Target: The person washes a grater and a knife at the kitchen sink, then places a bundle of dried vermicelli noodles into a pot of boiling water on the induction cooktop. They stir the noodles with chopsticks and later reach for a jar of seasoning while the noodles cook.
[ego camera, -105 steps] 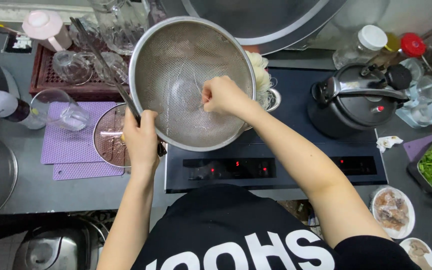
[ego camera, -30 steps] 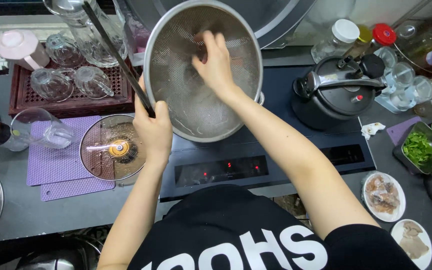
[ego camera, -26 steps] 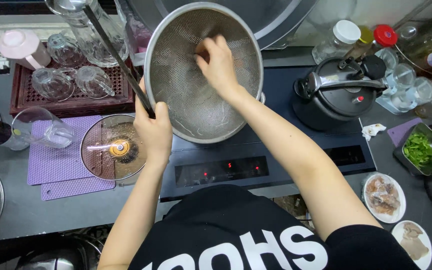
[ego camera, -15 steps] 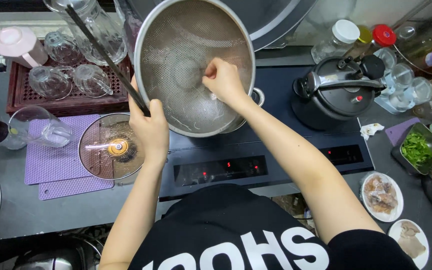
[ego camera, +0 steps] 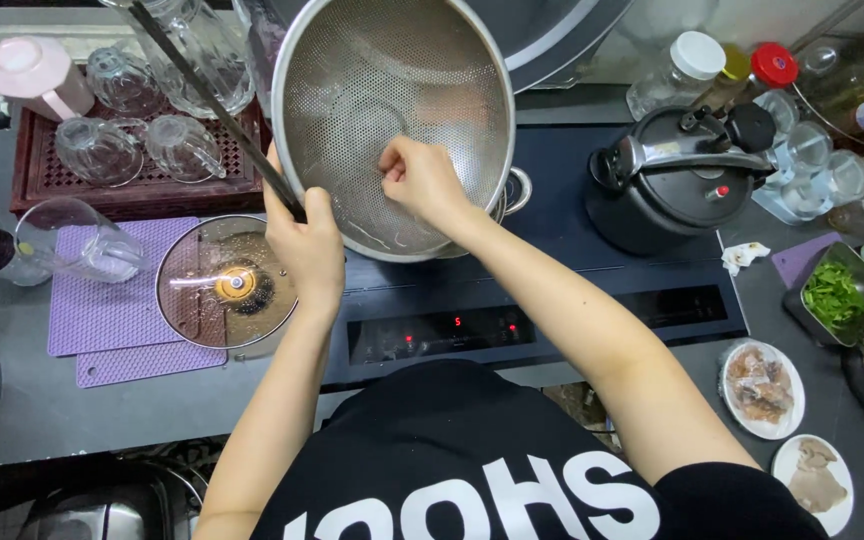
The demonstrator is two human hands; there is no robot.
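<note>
Strainer [ego camera: 392, 110], gripped by left hand [ego camera: 304, 240] while right hand [ego camera: 422, 180] is pinched inside, could be tipped onto the pot [ego camera: 514, 192].

Silver steel, purple mats, black stove

The colander [ego camera: 392, 100] is silver, dotted all over with fine holes; the mats [ego camera: 102, 320] are purple with a tiny grid; the cooktop [ego camera: 592, 290] and pressure cooker [ego camera: 672, 190] are black; the tray [ego camera: 42, 185] is reddish-brown.
</note>
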